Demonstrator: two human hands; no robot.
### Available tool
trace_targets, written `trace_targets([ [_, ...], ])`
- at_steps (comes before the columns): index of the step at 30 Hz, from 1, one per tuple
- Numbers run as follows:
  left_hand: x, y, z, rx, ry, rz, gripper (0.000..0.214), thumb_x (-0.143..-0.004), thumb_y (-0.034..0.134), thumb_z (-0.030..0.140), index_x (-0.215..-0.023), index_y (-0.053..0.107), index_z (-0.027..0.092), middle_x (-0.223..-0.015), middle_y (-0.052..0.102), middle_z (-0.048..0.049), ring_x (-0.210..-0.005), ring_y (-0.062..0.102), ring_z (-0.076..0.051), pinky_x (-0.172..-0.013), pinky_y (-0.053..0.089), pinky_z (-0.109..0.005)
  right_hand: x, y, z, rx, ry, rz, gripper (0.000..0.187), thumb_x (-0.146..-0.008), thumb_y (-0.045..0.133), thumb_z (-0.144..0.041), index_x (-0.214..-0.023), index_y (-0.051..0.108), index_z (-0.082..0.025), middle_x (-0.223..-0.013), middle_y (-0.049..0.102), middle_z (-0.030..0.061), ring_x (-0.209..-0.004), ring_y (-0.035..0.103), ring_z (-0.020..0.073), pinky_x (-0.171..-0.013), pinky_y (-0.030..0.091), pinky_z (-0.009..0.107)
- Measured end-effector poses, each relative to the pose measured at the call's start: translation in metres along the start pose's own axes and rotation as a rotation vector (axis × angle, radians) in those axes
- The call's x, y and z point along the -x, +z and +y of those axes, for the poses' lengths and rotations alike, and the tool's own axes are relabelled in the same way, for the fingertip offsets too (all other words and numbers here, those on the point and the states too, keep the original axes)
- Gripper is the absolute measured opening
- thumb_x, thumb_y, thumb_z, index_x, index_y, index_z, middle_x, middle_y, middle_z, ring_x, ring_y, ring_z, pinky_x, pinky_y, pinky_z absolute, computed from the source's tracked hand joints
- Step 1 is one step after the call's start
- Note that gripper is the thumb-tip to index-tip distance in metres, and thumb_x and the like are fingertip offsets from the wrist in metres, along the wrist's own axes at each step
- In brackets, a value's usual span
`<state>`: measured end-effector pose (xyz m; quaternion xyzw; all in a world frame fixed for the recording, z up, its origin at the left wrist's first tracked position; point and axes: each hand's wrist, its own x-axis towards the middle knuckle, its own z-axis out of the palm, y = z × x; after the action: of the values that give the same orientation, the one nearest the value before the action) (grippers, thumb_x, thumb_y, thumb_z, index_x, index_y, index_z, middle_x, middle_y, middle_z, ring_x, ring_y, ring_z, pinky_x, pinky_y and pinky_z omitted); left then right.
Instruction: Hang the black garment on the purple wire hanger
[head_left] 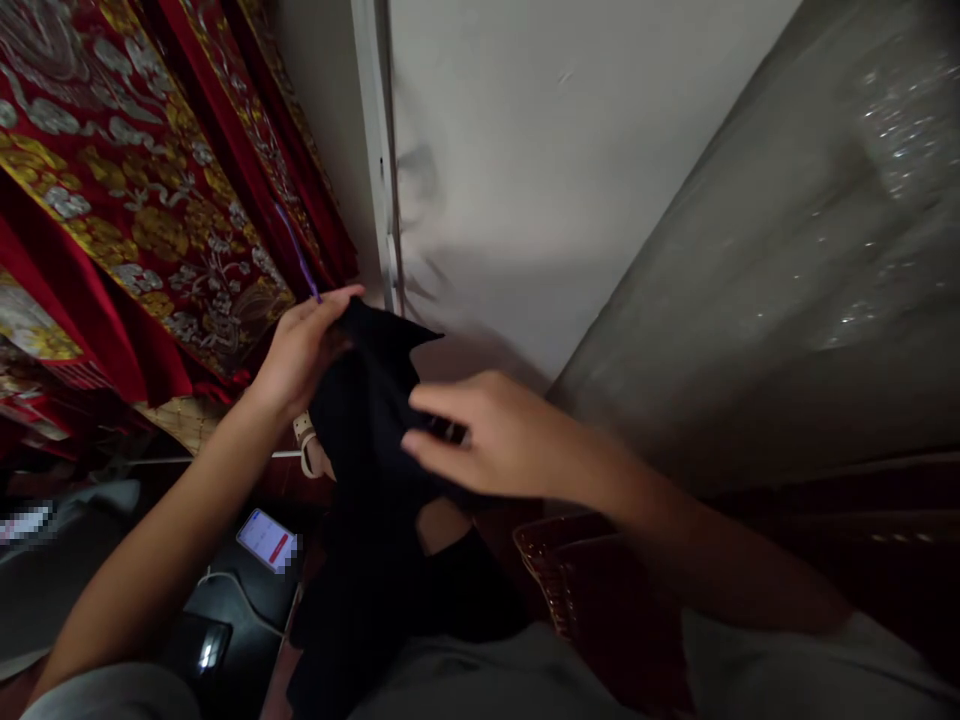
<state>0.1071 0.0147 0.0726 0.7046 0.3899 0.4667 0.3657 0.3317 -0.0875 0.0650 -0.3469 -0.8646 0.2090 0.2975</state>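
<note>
A black cloth [367, 400] hangs in dark folds from my left hand [300, 345], whose fingers are closed on its upper edge. One corner of the cloth juts out to the right. My right hand [480, 430] is beside the cloth, slightly blurred, with thumb and forefinger stretched out and apart; its other fingers are mostly hidden. A thin purple strip [300, 255] rises just above my left hand; whether the hand touches it I cannot tell. The lower part of the cloth merges with dark shapes below.
Red curtain-like fabric [161, 215] with gold and silver embroidery hangs at left. A white panel [555, 150] stands ahead, plastic-wrapped material [787, 280] at right. A lit phone [266, 540] and a cable [232, 585] lie on a black surface below left. Dark red fabric [600, 570] is lower right.
</note>
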Motion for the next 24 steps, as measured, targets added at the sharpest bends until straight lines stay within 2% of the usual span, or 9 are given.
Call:
trace_targets([
  [3,0.014,-0.016,0.001,-0.015,-0.108,-0.122,0.032,-0.087,0.052,0.024,-0.109,0.075,0.019,-0.097,0.077,-0.0077,-0.08,0.074,-0.022,-0.069,0.063,-0.034,0.002,0.006,-0.011,-0.126,-0.208,-0.319,0.02,-0.096,0.068,-0.038,-0.084,0.072,-0.022,-0.077,0.073,-0.0012,-0.065,0.064,0.0123,-0.063,0.046,0.027],
  [4,0.02,-0.024,0.002,-0.06,-0.128,-0.192,0.03,-0.084,0.054,0.023,-0.104,0.076,0.02,-0.091,0.077,-0.0063,-0.074,0.072,-0.021,-0.063,0.06,-0.032,0.001,0.004,-0.009,-0.18,-0.263,-0.285,0.017,-0.097,0.066,-0.037,-0.089,0.074,-0.023,-0.084,0.076,-0.0006,-0.072,0.068,0.0131,-0.069,0.05,0.027],
  [6,0.031,-0.041,0.006,-0.174,-0.165,-0.333,0.025,-0.08,0.057,0.025,-0.095,0.077,0.024,-0.081,0.074,-0.004,-0.063,0.066,-0.019,-0.052,0.054,-0.029,-0.002,-0.002,0.006,-0.178,-0.254,0.001,0.016,-0.099,0.063,-0.035,-0.098,0.075,-0.026,-0.097,0.077,0.0018,-0.09,0.072,0.0172,-0.085,0.055,0.031],
  [9,0.041,-0.065,0.019,-0.274,-0.228,-0.399,0.019,-0.082,0.058,0.029,-0.091,0.075,0.027,-0.067,0.066,-0.0011,-0.047,0.053,-0.015,-0.042,0.041,-0.027,-0.012,-0.011,0.05,0.007,-0.042,0.416,0.024,-0.096,0.065,-0.036,-0.118,0.073,-0.031,-0.125,0.072,0.0059,-0.125,0.064,0.0275,-0.112,0.049,0.046],
  [12,0.04,-0.083,0.033,-0.34,-0.252,-0.431,0.017,-0.082,0.056,0.031,-0.081,0.072,0.027,-0.056,0.058,0.001,-0.042,0.045,-0.014,-0.04,0.036,-0.027,-0.023,-0.008,0.1,-0.028,0.087,0.422,0.054,-0.094,0.066,-0.044,-0.146,0.056,-0.035,-0.156,0.052,0.0057,-0.148,0.046,0.0302,-0.123,0.039,0.054],
  [15,0.031,-0.095,0.036,-0.441,-0.174,-0.529,0.019,-0.078,0.055,0.031,-0.07,0.071,0.025,-0.061,0.063,-0.0005,-0.05,0.052,-0.016,-0.047,0.043,-0.028,-0.028,0.004,0.124,-0.242,0.115,0.312,0.053,-0.096,0.059,-0.056,-0.145,0.057,-0.034,-0.155,0.053,0.0059,-0.143,0.052,0.0275,-0.118,0.046,0.05],
  [18,0.019,-0.099,0.024,-0.442,-0.049,-0.382,0.017,-0.075,0.056,0.027,-0.076,0.073,0.024,-0.076,0.073,-0.003,-0.067,0.064,-0.018,-0.06,0.052,-0.031,-0.03,0.012,0.124,-0.42,0.164,0.27,0.047,-0.095,0.055,-0.068,-0.106,0.074,-0.026,-0.112,0.075,0.0066,-0.112,0.07,0.0261,-0.1,0.058,0.043],
  [20,0.013,-0.094,0.015,-0.397,0.036,-0.196,0.018,-0.076,0.062,0.024,-0.091,0.072,0.024,-0.088,0.076,-0.0033,-0.081,0.07,-0.021,-0.073,0.057,-0.035,-0.035,0.01,0.122,-0.492,0.234,0.442,0.053,-0.091,0.056,-0.074,-0.088,0.073,-0.024,-0.089,0.074,0.0055,-0.094,0.073,0.0257,-0.086,0.061,0.041],
  [24,0.015,-0.074,0.003,-0.404,0.395,0.207,0.035,-0.093,0.065,0.033,-0.128,0.059,0.031,-0.129,0.07,-0.0046,-0.12,0.067,-0.026,-0.105,0.054,-0.048,-0.065,-0.021,0.133,-0.476,0.312,0.842,0.054,-0.086,0.06,-0.078,-0.087,0.07,-0.025,-0.087,0.073,0.0058,-0.099,0.073,0.0282,-0.081,0.061,0.041],
])
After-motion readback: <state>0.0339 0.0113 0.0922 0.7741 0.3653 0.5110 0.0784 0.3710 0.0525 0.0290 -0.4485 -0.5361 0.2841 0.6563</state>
